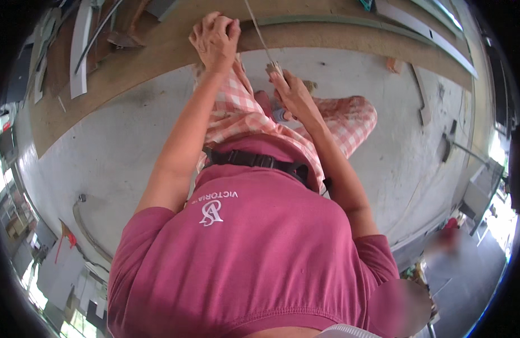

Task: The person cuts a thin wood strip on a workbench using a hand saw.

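Observation:
My left hand [214, 40] rests on the brown board [158, 63], close to its near edge, with the fingers bent and the thumb apart. Nothing shows in its grasp. My right hand [294, 91] is closed round the tan handle of a long thin tool [260, 35]. From that handle a narrow, pale, straight shaft or blade runs away over the board and out at the top of the picture. Seen so thin, its exact kind does not show. The handle is partly covered by my fingers.
Long pale strips [81, 53] and an orange-brown piece [127, 38] lie on the board at left. Another long white strip [449, 48] lies far right. My checked trouser legs [344, 121] are folded on the grey surface [130, 135]. A dark hooked metal strip [422, 96] lies at right.

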The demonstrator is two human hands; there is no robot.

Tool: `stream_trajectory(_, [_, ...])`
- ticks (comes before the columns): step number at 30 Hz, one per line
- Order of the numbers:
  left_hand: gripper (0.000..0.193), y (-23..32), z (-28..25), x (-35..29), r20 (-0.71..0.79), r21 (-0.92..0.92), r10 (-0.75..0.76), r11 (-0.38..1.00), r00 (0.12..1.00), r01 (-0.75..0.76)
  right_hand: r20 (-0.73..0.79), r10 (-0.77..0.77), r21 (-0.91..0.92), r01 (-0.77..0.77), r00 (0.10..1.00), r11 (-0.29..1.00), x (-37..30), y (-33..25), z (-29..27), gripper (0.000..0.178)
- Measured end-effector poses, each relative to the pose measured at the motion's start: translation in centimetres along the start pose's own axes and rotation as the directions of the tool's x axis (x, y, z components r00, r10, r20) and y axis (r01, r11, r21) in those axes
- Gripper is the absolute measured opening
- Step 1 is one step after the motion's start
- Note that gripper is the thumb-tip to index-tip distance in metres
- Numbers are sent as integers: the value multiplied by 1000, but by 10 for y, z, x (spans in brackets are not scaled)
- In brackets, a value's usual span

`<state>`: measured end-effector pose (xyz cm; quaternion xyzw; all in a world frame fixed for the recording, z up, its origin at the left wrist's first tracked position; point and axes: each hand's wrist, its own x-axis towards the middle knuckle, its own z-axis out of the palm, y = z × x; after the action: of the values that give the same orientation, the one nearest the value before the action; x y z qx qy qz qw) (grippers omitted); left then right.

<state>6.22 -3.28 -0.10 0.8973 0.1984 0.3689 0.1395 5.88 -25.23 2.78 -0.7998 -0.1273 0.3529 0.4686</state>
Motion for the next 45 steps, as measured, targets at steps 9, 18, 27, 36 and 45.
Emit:
stream_trajectory(9, [16,2,-1,-11,16,-12,2,1000,1000,-2,-56,23,119,-16,998,993,3,-7,18,48])
stream_trajectory(18, [17,4,-1,-9,-11,-26,49,998,999,-49,-156,-114,163,140,981,977,10,9,31,48])
stream_trajectory(27, [14,4,-4,-10,-7,20,82,996,997,-82,-15,67,322,-59,998,945,13,-17,26,48])
stream_trajectory(36, [16,2,-2,-9,67,-17,-3,1000,998,4,-34,99,327,-83,994,942,25,-37,25,43])
stream_trajectory(45, [17,3,-1,-8,37,-25,29,999,999,-28,-9,121,343,-111,993,933,24,-42,20,45])
